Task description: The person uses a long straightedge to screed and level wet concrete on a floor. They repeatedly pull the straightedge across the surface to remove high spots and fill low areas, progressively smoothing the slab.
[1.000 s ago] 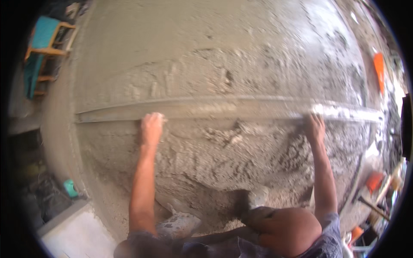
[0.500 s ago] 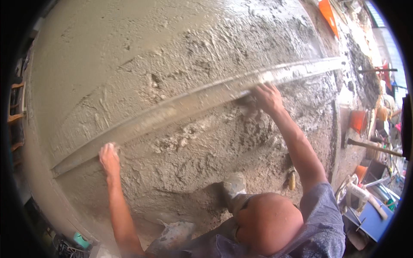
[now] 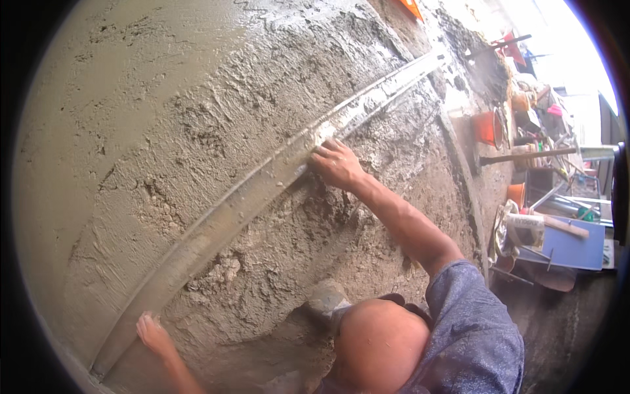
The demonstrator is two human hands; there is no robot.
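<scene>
A long, grey metal screed bar (image 3: 243, 197) lies slantwise across wet concrete, from the lower left up to the far right. Wet cement coats it. My right hand (image 3: 338, 164) grips its near edge around the middle, fingers curled over. Close to the bar's lower left end, my left hand (image 3: 155, 333) has its fingers bent over the near edge. Beyond the bar the wet concrete (image 3: 131, 177) is rough alongside and smoother toward the far left. On the near side the mix (image 3: 262, 276) is lumpy, with dips and footmarks.
A mud-caked boot (image 3: 328, 297) stands in the mix close to me. To the right are an orange bucket (image 3: 487, 128), a long-handled tool (image 3: 525, 156), a smaller orange pot (image 3: 516, 194), and a blue panel (image 3: 567, 243) among piled tools. An orange sheet (image 3: 412, 8) shows at the far edge.
The view has turned, and the bar now runs more steeply across it. Both hands remain on the bar and appear farther left and, in the picture, lower.
</scene>
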